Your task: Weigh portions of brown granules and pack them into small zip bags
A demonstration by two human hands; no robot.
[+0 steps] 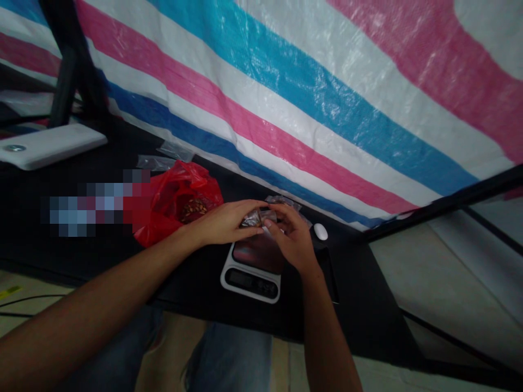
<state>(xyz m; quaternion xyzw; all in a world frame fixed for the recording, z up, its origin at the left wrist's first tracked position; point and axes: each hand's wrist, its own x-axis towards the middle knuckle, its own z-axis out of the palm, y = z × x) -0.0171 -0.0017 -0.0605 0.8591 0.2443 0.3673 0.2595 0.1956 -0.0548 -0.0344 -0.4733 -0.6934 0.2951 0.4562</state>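
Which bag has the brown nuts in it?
The red plastic bag by the left hand: brown nuts show inside it, unlike the flat clear bags beyond it.

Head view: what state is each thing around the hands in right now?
Left hand, closed on the small clear plastic packet.
Right hand, closed on that packet too.
White digital kitchen scale, under the hands, display unreadable.
Red plastic bag, open, brown nuts inside.
Flat clear plastic bags, lying on the black tabletop.

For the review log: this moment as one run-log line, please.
Left hand: on small plastic packet | right hand: on same packet | under them: digital scale | beside: red plastic bag
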